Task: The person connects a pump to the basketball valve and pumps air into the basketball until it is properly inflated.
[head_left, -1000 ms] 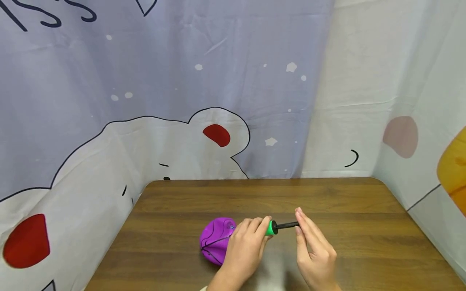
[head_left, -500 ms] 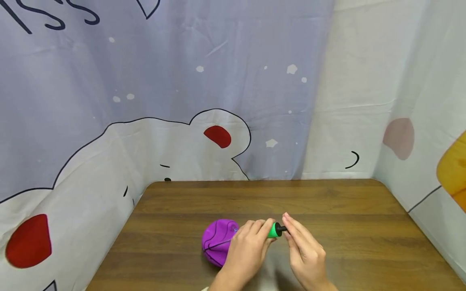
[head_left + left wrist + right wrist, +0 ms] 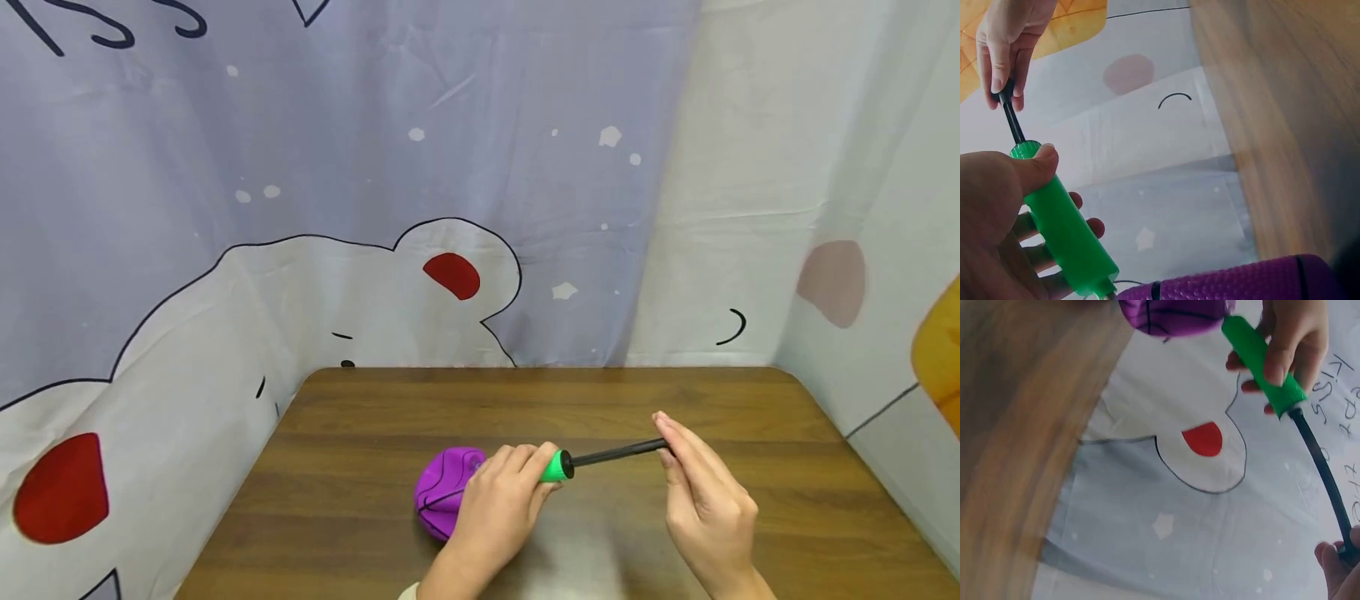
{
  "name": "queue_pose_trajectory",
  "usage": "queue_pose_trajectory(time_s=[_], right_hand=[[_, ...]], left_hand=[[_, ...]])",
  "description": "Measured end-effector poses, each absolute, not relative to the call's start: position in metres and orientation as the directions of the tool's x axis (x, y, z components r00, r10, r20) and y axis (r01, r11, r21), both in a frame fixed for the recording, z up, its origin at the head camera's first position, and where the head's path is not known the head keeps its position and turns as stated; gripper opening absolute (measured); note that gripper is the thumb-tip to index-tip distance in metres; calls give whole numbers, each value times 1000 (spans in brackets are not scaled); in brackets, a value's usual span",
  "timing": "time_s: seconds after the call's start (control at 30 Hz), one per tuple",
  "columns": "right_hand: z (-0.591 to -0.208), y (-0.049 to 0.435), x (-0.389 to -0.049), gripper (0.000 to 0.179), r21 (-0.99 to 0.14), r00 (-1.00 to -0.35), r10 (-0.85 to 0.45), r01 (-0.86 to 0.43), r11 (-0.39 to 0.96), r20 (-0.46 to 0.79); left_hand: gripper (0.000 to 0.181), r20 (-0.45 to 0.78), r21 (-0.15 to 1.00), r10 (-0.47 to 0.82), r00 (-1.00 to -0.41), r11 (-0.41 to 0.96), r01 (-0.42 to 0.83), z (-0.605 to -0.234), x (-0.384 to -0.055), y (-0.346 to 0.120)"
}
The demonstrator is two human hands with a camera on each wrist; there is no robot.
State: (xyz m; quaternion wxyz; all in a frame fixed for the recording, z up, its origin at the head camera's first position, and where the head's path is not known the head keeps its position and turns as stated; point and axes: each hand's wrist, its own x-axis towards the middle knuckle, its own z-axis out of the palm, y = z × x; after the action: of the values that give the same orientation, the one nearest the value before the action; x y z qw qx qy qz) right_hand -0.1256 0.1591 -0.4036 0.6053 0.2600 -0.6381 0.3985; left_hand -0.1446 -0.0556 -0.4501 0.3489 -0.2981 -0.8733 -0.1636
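My left hand [image 3: 495, 506] grips the green barrel of a small hand air pump [image 3: 1069, 234], its thumb along one side and its fingers wrapped under. At the nozzle end sits a purple ball [image 3: 442, 490] with black seam lines, looking soft and partly deflated. A metal tip joins the nozzle to the ball in the left wrist view. From the barrel's other end a long black plunger rod [image 3: 617, 453] reaches out to the right. My right hand [image 3: 708, 504] pinches the handle at the rod's end between thumb and fingers, mostly covering it.
Both hands are above a brown wood-grain table [image 3: 375, 417]. Behind it hangs a grey and white printed curtain [image 3: 352, 158], which also runs along both sides.
My right hand first moved left, pushing the rod nearly all into the barrel, then drew it back right, so more rod shows now. The left hand and ball stay nearly in place.
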Motion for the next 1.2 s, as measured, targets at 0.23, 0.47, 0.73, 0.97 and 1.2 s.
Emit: queue_pose_trajectory(time_s=[0.23, 0.47, 0.73, 0.97, 1.2], right_hand=[[-421, 149, -126, 24, -221, -157, 160, -792, 569, 975], [-448, 129, -129, 27, -222, -194, 109, -812, 540, 975], [-464, 114, -131, 32, -195, -203, 39, -843, 501, 978], [-443, 121, -128, 29, -128, -140, 13, -860, 495, 990], [-413, 140, -125, 26, -112, -68, 101, -833, 542, 993]], left_hand=[[44, 705, 41, 426, -568, 774, 631, -449, -144, -53], [44, 716, 21, 430, -549, 774, 633, -451, -142, -48], [41, 713, 27, 439, -547, 763, 646, -452, -138, -44], [42, 730, 43, 441, -522, 732, 680, -451, -138, -47], [41, 728, 74, 415, -546, 744, 664, -450, -141, -53]])
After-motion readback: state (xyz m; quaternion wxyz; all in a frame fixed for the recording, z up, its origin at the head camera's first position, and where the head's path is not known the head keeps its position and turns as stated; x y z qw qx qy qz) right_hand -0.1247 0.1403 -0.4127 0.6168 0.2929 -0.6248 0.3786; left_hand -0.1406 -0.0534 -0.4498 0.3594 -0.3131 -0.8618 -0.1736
